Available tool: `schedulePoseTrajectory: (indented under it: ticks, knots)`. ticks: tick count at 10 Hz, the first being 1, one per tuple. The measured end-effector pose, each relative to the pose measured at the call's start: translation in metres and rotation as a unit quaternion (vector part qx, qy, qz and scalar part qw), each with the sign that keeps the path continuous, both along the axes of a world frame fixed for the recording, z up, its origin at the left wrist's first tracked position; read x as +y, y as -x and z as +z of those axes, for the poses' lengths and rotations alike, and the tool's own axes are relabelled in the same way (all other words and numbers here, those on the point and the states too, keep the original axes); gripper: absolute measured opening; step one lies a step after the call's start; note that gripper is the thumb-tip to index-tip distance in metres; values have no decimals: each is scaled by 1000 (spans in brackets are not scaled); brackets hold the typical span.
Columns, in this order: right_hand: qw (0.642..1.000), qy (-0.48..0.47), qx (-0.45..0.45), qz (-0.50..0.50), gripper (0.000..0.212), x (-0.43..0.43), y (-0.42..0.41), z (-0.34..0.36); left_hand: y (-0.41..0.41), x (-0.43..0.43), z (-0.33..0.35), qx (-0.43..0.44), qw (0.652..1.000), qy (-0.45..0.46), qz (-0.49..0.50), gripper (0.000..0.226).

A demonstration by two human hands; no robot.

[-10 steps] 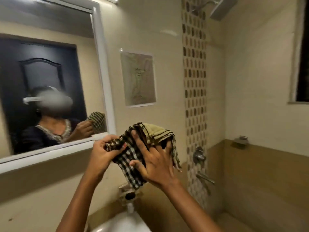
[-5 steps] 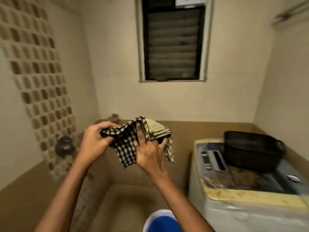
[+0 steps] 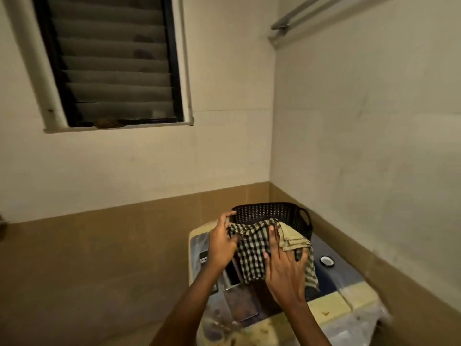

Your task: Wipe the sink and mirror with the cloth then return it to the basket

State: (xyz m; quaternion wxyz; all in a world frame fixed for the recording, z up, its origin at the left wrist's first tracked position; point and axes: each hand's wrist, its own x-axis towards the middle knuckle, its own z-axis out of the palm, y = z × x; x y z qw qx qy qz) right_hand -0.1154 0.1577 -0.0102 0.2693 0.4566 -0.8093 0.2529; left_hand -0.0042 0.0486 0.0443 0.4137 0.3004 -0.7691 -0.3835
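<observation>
A black-and-white checked cloth (image 3: 252,253) with an olive-green part hangs between both my hands, just in front of and partly over a black perforated basket (image 3: 272,213). My left hand (image 3: 220,242) pinches the cloth's left corner. On the right side, my right hand (image 3: 283,268) grips the bunched cloth with spread fingers. The basket stands on top of a washing machine (image 3: 331,305) in the room's corner. The lower front of the basket is hidden behind the cloth. Sink and mirror are out of view.
A louvred window (image 3: 112,63) sits in the wall at upper left. A metal rail (image 3: 299,18) runs along the right wall near the top. Brown tiles (image 3: 99,258) line the lower walls. A small round cap (image 3: 326,260) lies on the machine's lid.
My view has swung right from the mirror past the window to the washing machine corner. Both hands have carried the cloth along and now hold it at the basket.
</observation>
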Motion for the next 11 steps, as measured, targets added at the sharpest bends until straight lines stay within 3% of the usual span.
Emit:
schedulePoseTrajectory:
  ticks: [3, 4, 5, 6, 7, 8, 9, 10, 11]
  knots:
    - [992, -120, -15, -30, 62, -46, 77, -34, 107, -79, -43, -86, 995, 31, 33, 49]
    - [980, -201, -9, -1, 44, -55, 97, -36, 118, -92, -45, -162, 985, 36, 54, 43]
    - [962, -270, -11, 39, 37, -59, 122, -25, 119, -82, -49, -138, 985, 103, -1, 35]
    - [936, -341, -24, 80, 43, -62, 140, -9, 118, -71, -60, -283, 935, 186, -102, 41]
    - [909, -404, -42, 88, 41, -59, 153, 4, 111, -74, -72, -414, 880, 214, -89, 42]
    - [915, -396, -32, 78, 23, -51, 162, 7, 103, -80, -79, -407, 890, 197, -56, 37]
    - [911, -410, -1, 46, 22, -53, 156, 6, 96, -78, -85, -418, 880, 219, -58, 35]
    - [911, -411, -24, 14, 29, -66, 135, 10, 73, -70, -85, -390, 896, 207, -48, 42]
    - [941, -334, -35, 49, 44, -85, 103, 18, 40, -70, -82, -360, 907, 217, -13, 64]
